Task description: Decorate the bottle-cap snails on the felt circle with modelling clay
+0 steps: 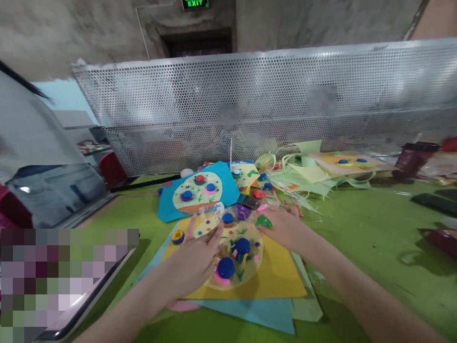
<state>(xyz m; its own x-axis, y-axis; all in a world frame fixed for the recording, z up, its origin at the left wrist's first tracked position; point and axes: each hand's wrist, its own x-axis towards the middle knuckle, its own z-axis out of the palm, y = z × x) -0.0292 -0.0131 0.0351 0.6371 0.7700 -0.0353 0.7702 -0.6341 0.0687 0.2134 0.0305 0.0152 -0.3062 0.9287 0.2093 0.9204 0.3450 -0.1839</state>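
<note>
Head view. Green table (350, 228), with a yellow sheet (278, 283) lying on it, over a blue sheet (266, 314). The edges do not line up, so the blue shows below; the stack looks loosely laid rather than squared. On the yellow sheet lies a pale disc (257, 233) bearing three blue caps: one (225, 267) near the lower rim, another (243, 246) toward the right, the third (227, 218) at the far edge. Pink material shows round the nearest cap, probably as a bed for it.

Left hand (194, 259): palm down, fingers spread apart over the left side of the disc. No object seen gripped; the pose probably steadies the work. Yellow-filled cap (177, 237) just beside it, upright on the sheet.

Right hand (283, 226): fingers partly curled, at a green packet (264, 221) by the disc's far right edge. Cannot tell whether it is pinched or only touched. Pink piece (262, 207) at the fingers too. Purple packet (242, 211) lies between the hands, likely placed there for easy reach.

Beyond, a decorated disc (193, 190) rests on a bright blue card (232, 183), set back, presumably to leave elbow room. Pale paper strips (314, 174) heaped farther right.
</note>
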